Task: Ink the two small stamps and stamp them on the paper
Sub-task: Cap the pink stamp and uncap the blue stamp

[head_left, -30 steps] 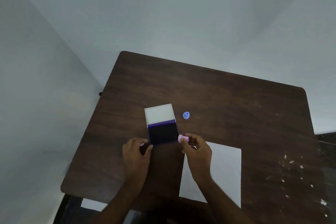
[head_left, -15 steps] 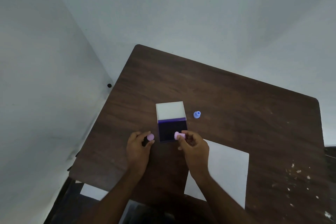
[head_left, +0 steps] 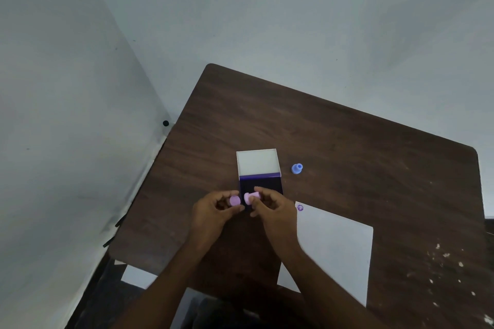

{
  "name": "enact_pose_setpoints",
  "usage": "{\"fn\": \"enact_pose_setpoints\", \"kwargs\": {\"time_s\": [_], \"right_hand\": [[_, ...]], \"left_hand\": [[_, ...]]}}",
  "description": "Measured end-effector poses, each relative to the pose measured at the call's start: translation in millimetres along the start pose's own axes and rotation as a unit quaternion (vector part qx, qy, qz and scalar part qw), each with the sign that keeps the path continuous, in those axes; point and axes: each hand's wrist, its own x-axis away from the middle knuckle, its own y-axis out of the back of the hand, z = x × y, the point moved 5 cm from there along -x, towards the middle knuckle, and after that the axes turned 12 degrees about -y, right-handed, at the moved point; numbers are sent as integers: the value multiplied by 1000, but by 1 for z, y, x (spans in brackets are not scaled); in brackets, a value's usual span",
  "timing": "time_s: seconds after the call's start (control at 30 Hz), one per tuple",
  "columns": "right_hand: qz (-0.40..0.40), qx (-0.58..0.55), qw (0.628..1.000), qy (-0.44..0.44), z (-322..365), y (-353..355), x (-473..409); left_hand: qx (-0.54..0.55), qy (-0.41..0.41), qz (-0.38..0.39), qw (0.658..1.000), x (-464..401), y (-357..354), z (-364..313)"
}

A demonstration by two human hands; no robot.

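Head view: a purple print (head_left: 300,207) is now seen at the paper (head_left: 336,251) corner, so one stamping is judged done. Pink stamp (head_left: 251,197) is pinched in right hand (head_left: 272,211) over the ink pad (head_left: 260,185); its pink cap (head_left: 235,200) is pinched in left hand (head_left: 213,214), absent 1 s ago. Blue stamp (head_left: 297,168) sits untouched on table (head_left: 347,141), beside the pad.

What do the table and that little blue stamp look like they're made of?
The table looks like dark wood or a wood-grain laminate: streaky brown grain, matte, with pale flecks or chips near its right edge. The blue stamp seems to be moulded plastic: even pastel colour, smooth rounded knob shape. It is too small to be sure of more.
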Motion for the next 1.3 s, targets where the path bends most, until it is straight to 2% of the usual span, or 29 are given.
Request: {"fn": "enact_pose_setpoints", "kwargs": {"time_s": [0.13, 0.37, 0.6, 0.7, 0.83, 1.0, 1.3], "right_hand": [[-7, 2, 1000, 8, 6, -5, 6], [-10, 46, 999, -3, 5, -11, 5], [-2, 43, 999, -8, 5, -9, 6], [5, 27, 1000, -6, 6, -7, 5], [24, 13, 999, -35, 2, -7, 4], [22, -4, 999, -31, 4, -5, 5], [50, -32, 997, -46, 6, -7, 6]], "left_hand": [[-39, -11, 14, 999, -1, 5, -5], [10, 12, 55, 998, 0, 0, -10], [-4, -14, 59, 998, 1, -2, -20], [16, 1, 70, 997, 2, -2, -21], [72, 0, 35, 997, 4, 1, -22], [135, 5, 39, 990, 1, -3, -21], [183, 27, 47, 982, -4, -1, -14]]}}
